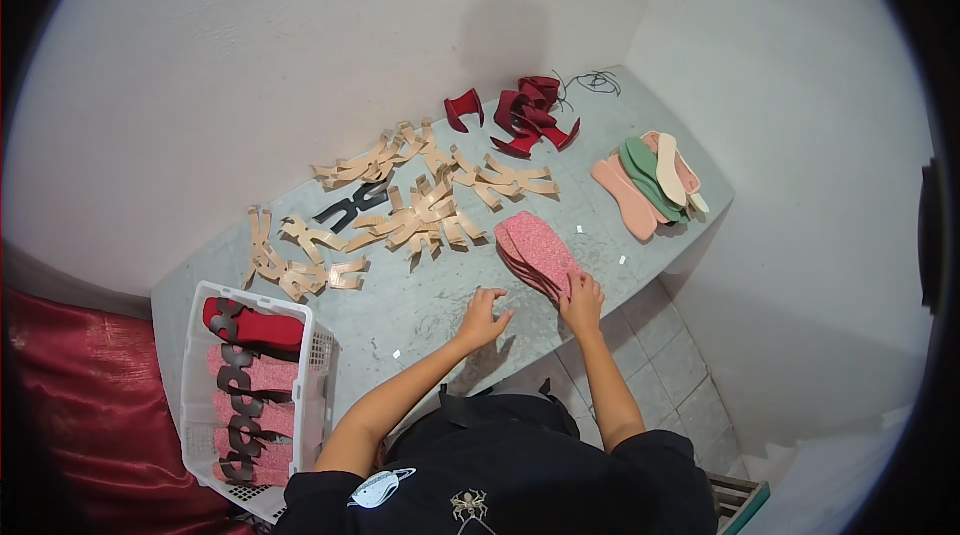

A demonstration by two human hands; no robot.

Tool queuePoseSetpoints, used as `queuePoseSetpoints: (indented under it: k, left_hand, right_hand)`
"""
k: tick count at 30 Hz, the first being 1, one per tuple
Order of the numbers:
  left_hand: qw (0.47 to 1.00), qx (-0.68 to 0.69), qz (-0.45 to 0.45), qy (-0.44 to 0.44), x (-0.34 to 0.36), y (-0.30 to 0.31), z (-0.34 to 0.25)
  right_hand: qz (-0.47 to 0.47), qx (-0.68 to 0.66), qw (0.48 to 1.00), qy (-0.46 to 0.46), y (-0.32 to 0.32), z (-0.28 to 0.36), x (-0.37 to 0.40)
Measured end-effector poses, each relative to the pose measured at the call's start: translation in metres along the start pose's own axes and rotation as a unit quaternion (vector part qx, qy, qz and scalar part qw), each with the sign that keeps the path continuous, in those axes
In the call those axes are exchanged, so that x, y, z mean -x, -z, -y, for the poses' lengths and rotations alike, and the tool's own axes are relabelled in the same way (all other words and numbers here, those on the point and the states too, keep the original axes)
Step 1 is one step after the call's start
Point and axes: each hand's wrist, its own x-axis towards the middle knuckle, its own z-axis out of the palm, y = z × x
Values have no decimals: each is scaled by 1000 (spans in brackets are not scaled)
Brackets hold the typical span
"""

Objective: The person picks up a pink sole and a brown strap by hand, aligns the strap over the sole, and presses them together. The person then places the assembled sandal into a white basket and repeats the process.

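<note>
A small stack of pink speckled shoe soles [540, 247] lies on the table in front of me, toe ends pointing away. My right hand [582, 303] grips its near, narrow end, fingers over the top. To the left, my left hand [485, 320] hovers over the table, holding nothing, with its thumb and fingers apart. Beyond the hands are many beige sandal straps [415, 215] in a loose heap. One black strap [352, 205] sits among them.
At the left stands a white basket [310, 365] with strapped pink and red sandals. Dark red curved pieces [535, 115] and thin black cord [598, 83] lie at the back. Green, peach and cream soles [650, 180] are piled right, by the table's edge. Walls border the table.
</note>
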Motion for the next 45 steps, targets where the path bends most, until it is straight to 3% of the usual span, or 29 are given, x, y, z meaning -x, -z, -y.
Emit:
queuePoseSetpoints:
  k: [2,4,12,17,20,23,27,29,35,45]
  left_hand:
    - [1000,9,-11,-9,2,-2,4]
    - [1000,23,-14,-8,5,-4,7]
    - [992,121,-20,41,4,-6,17]
    - [961,211,2,178,4,9,15]
    - [933,317,-34,168,10,24,10]
    - [898,420,-40,124,16,40,7]
    - [902,397,-86,149,28,58,11]
    - [895,409,-138,113,34,63,15]
    - [877,414,-216,117,46,83,33]
    - [852,421,-286,121,61,133,72]
  right_hand:
    - [1,9,1000,-10,3,2,-2]
    - [65,7,996,-67,7,3,-8]
    - [32,3,999,-23,5,32,-1]
    - [-9,-102,995,8,-11,73,16]
    - [-35,-182,981,65,-20,97,24]
    - [-1,-230,970,79,-26,121,33]
    - [46,-284,952,108,-31,149,40]
    - [65,-297,945,123,-36,162,41]
    - [82,-332,926,161,-53,189,41]
    - [189,-353,877,267,-64,214,-6]
